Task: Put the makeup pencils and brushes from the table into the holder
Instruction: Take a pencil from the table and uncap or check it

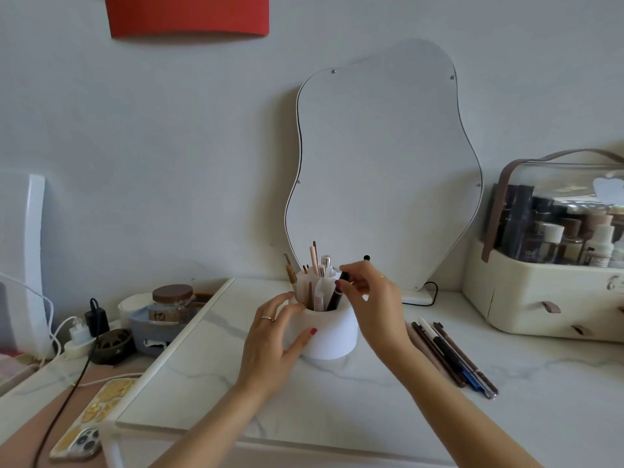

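A white round holder (332,336) stands mid-table, with several pencils and brushes (315,261) upright in its paper-lined slots. My left hand (273,336) grips the holder's left side, fingers and thumb curled round its wall. Above the holder's right rim my right hand (368,292) pinches the top of a dark pencil (335,300), whose lower end sits inside the holder. Several more makeup pencils (450,358) lie side by side on the table to the right of my right forearm.
A wavy mirror (381,163) leans on the wall behind the holder. A cream cosmetics case (540,292) stands at the right. Left of the marble tabletop (219,383) are a jar (172,304), chargers with cables (91,324) and a phone (91,423).
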